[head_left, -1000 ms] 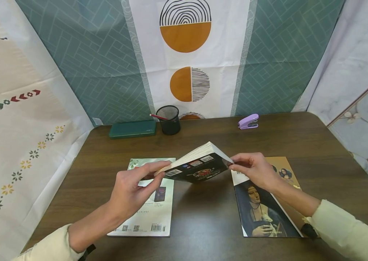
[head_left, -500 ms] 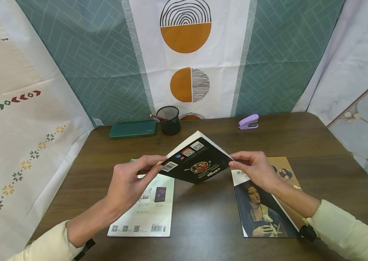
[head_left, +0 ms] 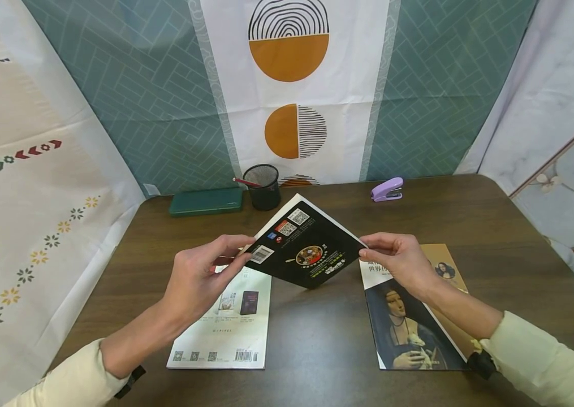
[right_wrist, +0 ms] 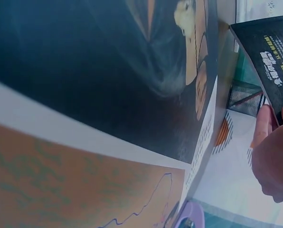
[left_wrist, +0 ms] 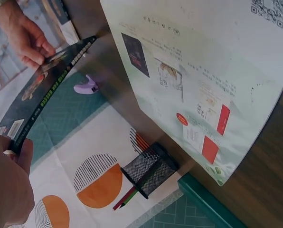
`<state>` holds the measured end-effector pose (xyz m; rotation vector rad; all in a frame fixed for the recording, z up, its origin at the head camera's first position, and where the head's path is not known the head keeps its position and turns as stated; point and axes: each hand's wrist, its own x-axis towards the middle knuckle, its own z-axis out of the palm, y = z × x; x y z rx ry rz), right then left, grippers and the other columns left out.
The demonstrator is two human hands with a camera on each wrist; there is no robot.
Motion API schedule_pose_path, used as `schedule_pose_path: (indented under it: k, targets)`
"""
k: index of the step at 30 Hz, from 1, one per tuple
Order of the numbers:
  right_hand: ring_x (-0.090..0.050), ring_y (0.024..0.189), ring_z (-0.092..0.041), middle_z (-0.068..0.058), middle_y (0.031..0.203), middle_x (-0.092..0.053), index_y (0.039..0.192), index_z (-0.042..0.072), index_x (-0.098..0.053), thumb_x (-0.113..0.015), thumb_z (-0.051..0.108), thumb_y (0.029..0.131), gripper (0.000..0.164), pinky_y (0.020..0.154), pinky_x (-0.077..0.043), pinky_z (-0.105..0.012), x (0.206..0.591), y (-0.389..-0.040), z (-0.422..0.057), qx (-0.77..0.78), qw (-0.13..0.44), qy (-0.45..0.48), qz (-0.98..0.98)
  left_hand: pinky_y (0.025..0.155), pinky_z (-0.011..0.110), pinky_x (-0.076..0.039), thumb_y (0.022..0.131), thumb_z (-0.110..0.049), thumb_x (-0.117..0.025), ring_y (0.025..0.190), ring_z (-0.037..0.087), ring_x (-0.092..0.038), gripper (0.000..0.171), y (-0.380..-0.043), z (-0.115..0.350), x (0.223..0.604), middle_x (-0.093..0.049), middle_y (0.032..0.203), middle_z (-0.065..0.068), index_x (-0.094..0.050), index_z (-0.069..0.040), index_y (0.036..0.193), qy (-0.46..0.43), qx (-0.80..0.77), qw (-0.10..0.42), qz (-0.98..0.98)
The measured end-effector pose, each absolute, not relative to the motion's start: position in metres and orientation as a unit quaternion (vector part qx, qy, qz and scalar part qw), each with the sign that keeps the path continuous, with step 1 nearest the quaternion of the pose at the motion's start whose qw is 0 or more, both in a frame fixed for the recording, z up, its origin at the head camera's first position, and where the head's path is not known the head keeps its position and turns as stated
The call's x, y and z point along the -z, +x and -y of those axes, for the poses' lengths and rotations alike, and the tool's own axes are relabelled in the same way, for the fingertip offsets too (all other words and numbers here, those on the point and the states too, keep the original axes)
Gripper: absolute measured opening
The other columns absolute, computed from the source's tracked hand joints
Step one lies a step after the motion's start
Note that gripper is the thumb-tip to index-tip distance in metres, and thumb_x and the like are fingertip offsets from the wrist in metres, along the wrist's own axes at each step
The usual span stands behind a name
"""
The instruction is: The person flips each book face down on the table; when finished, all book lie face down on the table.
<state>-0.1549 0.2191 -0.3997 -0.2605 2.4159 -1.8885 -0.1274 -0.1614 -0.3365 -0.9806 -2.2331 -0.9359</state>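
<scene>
A black-covered book (head_left: 312,249) is held tilted above the table, its back cover with barcode and QR codes facing me. My left hand (head_left: 202,282) pinches its left corner between thumb and fingers. At the opposite corner my right hand (head_left: 401,263) pinches it the same way. Under the left hand lies a pale green magazine (head_left: 236,339), partly covered by hand and book. Below the right hand is a second magazine (head_left: 404,333) with a portrait of a woman on its cover. The left wrist view also shows the black book (left_wrist: 46,85) edge-on, spanning both hands.
Along the table's back stand a green case (head_left: 206,202), a black mesh pen holder (head_left: 264,195) with a red pencil, and a purple stapler (head_left: 387,190). Patterned cloths hang behind and at both sides. The brown table (head_left: 317,345) shows between the two magazines.
The book has been tipped up so its back cover faces me more fully, and its top corner has shifted up and left. Both hands keep their grip; the left has moved slightly left.
</scene>
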Motion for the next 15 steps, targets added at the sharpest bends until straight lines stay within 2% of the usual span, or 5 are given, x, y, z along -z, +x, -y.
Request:
schedule_pose_path:
  k: [4,8,11,15]
  targets:
    - [-0.077,0.096,-0.014,-0.017,0.116,-0.077,0.129,-0.006,-0.071,-0.076,0.008,0.099,0.033,0.091,-0.060,-0.029,0.3999,-0.1545,-0.2196,0.619,0.038,-0.076,-0.781,0.063,0.021,-0.059,0.082,0.008,-0.087,0.081,0.012,-0.078,0.046,-0.1288,0.1631,0.3353,-0.080,0.108,0.000,-0.076,-0.014,0.122,-0.384,0.318,0.274,0.822]
    - [-0.078,0.100,-0.018,-0.011,0.116,-0.078,0.133,-0.008,-0.069,-0.073,0.010,0.102,0.036,0.093,-0.057,-0.023,0.3994,-0.1563,-0.2202,0.643,0.052,-0.062,-0.761,0.065,0.022,-0.060,0.081,0.007,-0.086,0.085,0.014,-0.078,0.040,-0.1312,0.1637,0.3338,-0.080,0.107,-0.002,-0.078,-0.011,0.115,-0.428,0.306,0.291,0.799]
    - [-0.078,0.099,-0.018,-0.003,0.111,-0.079,0.134,-0.009,-0.068,-0.073,0.009,0.102,0.037,0.094,-0.057,-0.024,0.3978,-0.1589,-0.2199,0.662,0.052,-0.052,-0.746,0.071,0.024,-0.062,0.082,0.006,-0.086,0.090,0.012,-0.077,0.035,-0.1333,0.1642,0.3330,-0.079,0.107,-0.004,-0.080,-0.012,0.112,-0.448,0.297,0.298,0.789]
    - [-0.078,0.095,-0.014,0.004,0.106,-0.079,0.133,-0.008,-0.068,-0.075,0.009,0.101,0.038,0.093,-0.058,-0.026,0.3921,-0.1620,-0.2197,0.675,0.047,-0.040,-0.736,0.068,0.023,-0.061,0.083,0.004,-0.086,0.091,0.011,-0.077,0.034,-0.1334,0.1662,0.3327,-0.079,0.107,-0.004,-0.082,-0.013,0.112,-0.442,0.296,0.290,0.796]
